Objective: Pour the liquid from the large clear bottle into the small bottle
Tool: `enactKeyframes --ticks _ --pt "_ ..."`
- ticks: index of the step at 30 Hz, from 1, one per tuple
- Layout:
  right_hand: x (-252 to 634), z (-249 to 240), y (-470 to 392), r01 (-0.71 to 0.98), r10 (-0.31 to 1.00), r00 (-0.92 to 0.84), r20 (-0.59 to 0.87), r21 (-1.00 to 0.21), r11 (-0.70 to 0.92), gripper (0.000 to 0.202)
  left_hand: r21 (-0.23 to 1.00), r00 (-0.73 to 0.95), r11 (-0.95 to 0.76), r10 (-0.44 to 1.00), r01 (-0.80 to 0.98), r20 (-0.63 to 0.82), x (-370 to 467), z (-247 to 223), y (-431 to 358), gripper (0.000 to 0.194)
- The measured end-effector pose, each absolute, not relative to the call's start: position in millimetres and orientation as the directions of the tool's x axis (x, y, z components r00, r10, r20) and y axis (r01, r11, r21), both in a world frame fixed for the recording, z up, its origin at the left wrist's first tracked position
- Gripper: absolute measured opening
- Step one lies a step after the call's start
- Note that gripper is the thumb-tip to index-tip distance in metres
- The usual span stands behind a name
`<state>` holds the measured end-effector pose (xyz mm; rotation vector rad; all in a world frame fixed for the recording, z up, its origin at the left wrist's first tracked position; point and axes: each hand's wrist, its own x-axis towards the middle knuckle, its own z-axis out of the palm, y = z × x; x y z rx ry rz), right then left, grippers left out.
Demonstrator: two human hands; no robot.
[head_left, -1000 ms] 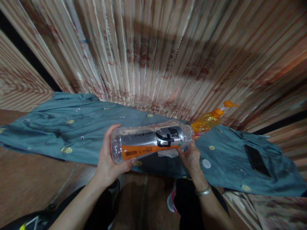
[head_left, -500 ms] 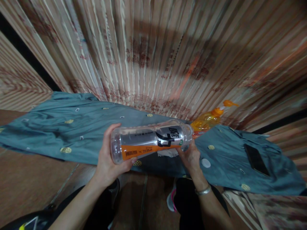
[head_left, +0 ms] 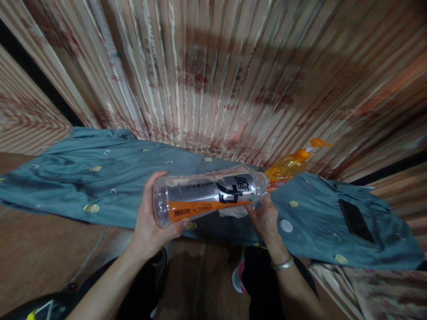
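A clear plastic bottle [head_left: 200,193] with a silver and orange label lies almost level in the air, its neck pointing right. My left hand [head_left: 151,222] wraps round its base, thumb along the near side. At the neck end, the fingers of my right hand [head_left: 265,220] are closed on it, partly hidden below. A bit of clear plastic shows between those fingers, and I cannot tell if it belongs to the bottle. Just beyond the neck stands a pump bottle [head_left: 287,168] of orange liquid. Beneath lies a white tissue-like piece [head_left: 233,213].
A blue-green patterned cloth [head_left: 123,178] covers the narrow surface. On it to the right are a white round cap-like disc [head_left: 286,226] and a dark phone [head_left: 356,221]. A striped curtain [head_left: 213,89] hangs close behind. My shoe [head_left: 238,278] is on the tiled floor below.
Almost nothing differs. Both hands keep the same hold on the bottle, and an orange streak of light on the curtain has faded.
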<state>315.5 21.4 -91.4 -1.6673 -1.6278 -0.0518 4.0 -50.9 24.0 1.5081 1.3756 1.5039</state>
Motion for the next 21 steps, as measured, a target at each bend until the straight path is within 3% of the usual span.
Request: enactKeyframes --ticks 7,21 --pt "316.4 -91.3 21.8 0.861 0.843 0.19 0.503 -0.499 0.103 0.055 0.91 -0.088 -0.308 0.935 0.279 0.344 -1.4 23.9 -48.7 0.091" --pt "315.6 -86.7 20.1 0.845 0.837 0.166 0.522 -0.512 0.151 0.065 0.897 -0.099 -0.346 0.918 0.273 0.384 -3.2 17.7 -47.6 0.091"
